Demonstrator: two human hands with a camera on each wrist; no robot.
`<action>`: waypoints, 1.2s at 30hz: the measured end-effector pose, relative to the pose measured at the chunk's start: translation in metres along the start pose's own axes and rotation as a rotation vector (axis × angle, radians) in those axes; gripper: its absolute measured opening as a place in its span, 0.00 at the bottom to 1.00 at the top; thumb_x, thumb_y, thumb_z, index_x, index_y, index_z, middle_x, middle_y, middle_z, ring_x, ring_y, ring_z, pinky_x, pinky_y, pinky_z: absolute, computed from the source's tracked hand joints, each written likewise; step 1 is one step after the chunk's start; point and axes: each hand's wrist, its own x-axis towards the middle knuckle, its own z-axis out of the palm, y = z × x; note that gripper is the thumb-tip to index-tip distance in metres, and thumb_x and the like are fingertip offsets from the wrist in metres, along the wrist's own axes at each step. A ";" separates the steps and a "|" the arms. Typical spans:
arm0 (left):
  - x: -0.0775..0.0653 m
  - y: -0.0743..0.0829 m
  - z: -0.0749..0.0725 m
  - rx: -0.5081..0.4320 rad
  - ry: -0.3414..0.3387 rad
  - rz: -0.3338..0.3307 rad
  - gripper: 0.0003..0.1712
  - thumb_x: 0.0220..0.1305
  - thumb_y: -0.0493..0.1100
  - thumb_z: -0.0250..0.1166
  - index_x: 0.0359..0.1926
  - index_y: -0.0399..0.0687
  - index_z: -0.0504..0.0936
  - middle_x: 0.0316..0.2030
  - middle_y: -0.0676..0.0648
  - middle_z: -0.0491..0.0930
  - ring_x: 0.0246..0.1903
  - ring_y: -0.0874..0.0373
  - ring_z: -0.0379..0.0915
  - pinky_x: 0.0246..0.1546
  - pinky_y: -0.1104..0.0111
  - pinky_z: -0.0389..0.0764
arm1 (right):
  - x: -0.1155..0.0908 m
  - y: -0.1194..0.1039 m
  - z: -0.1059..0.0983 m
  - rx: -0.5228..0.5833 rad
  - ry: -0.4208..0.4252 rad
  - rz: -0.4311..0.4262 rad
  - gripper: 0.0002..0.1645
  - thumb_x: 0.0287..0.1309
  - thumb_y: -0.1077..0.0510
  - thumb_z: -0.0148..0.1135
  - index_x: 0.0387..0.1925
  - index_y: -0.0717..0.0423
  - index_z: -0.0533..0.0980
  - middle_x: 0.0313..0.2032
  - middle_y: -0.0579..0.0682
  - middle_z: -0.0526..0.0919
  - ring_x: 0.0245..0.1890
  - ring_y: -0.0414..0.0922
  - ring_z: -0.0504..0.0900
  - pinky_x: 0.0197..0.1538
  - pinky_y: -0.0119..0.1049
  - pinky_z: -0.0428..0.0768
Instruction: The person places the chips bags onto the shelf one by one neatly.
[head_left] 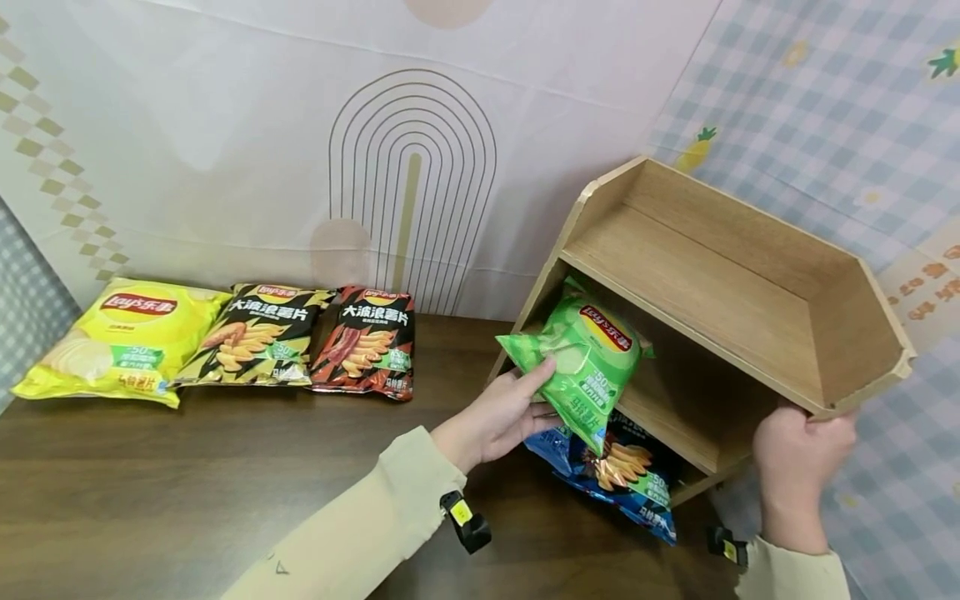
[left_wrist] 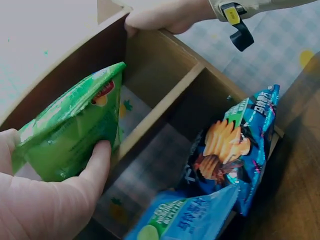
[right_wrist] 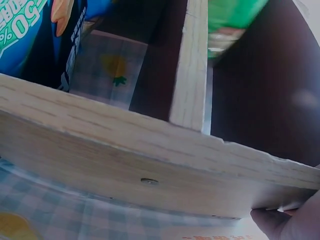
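Observation:
My left hand [head_left: 498, 421] pinches a green bag of Lay's potato chips [head_left: 603, 362] between thumb and fingers. The bag is tilted and partly inside the middle compartment of a small wooden shelf [head_left: 720, 275]. My right hand [head_left: 804, 467] grips the shelf's right side, just under the corner of the top board. Below the green bag, in the lower compartment, a dark blue chip bag [head_left: 630, 475] leans and sticks out at the front. Beside it sits a lighter blue chip bag [left_wrist: 187, 215], mostly hidden in the head view.
A yellow chip bag [head_left: 135, 337], a black-and-gold one [head_left: 255, 337] and a black-and-red one [head_left: 365, 346] lie in a row on the brown wooden table [head_left: 225, 483], against the back cloth [head_left: 225, 167]. Checked cloth [head_left: 825, 108] hangs behind the shelf on the right.

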 end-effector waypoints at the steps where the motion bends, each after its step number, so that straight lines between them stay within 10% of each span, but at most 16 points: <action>1: 0.001 -0.001 0.000 -0.010 -0.003 -0.006 0.33 0.70 0.57 0.56 0.68 0.47 0.62 0.58 0.40 0.74 0.59 0.44 0.70 0.60 0.52 0.68 | 0.000 0.000 0.000 0.005 0.000 -0.002 0.29 0.56 0.66 0.40 0.59 0.53 0.72 0.49 0.55 0.79 0.52 0.46 0.75 0.59 0.41 0.70; 9: -0.003 -0.005 -0.006 0.046 0.065 -0.001 0.34 0.68 0.58 0.58 0.67 0.47 0.62 0.56 0.41 0.74 0.57 0.45 0.72 0.56 0.54 0.73 | -0.001 0.000 0.000 0.021 0.000 -0.007 0.29 0.55 0.67 0.40 0.58 0.54 0.72 0.48 0.52 0.79 0.52 0.45 0.75 0.59 0.40 0.70; 18: -0.013 0.002 -0.013 0.117 0.241 0.165 0.35 0.67 0.51 0.63 0.66 0.43 0.56 0.56 0.38 0.68 0.50 0.45 0.75 0.50 0.55 0.78 | 0.001 0.001 0.000 0.034 0.007 -0.023 0.29 0.56 0.67 0.41 0.58 0.53 0.73 0.48 0.50 0.79 0.52 0.44 0.75 0.60 0.39 0.69; 36: -0.009 -0.009 -0.008 0.045 0.198 0.256 0.24 0.70 0.41 0.59 0.64 0.49 0.65 0.53 0.38 0.75 0.52 0.45 0.76 0.48 0.56 0.79 | 0.002 0.003 0.000 0.034 -0.008 -0.003 0.31 0.54 0.67 0.40 0.59 0.53 0.72 0.50 0.53 0.79 0.53 0.44 0.74 0.60 0.40 0.69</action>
